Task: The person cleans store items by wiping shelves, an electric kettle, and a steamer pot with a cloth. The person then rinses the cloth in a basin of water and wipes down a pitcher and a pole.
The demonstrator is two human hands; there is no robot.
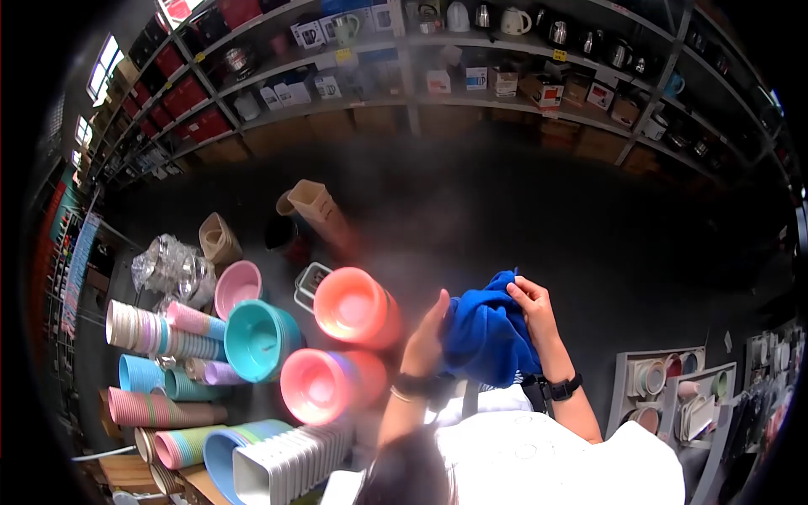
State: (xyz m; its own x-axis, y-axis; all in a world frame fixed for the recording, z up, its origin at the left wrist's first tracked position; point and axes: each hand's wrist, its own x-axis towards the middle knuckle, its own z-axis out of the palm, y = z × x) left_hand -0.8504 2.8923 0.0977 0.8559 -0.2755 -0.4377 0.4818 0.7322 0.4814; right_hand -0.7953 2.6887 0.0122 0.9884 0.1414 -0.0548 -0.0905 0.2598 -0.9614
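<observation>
A bunched blue cloth [488, 332] is held up in front of my white shirt, between my two hands. My right hand [534, 305] pinches its upper right edge, with thumb and fingers closed on the fabric. On the other side, my left hand [427, 338] grips the cloth, and most of its fingers are hidden behind the folds. Loose folds hang down between the hands towards my lap. Just left of my left hand are stacks of coral-pink basins [345, 305].
Teal basins [252, 341], stacked cups [139, 328] and white square bins [290, 463] crowd the left. Tall beige bins [316, 206] stand on the dark floor [471, 202]. Shelves of kettles [515, 21] and boxes line the back. A rack of dishes [648, 379] is at right.
</observation>
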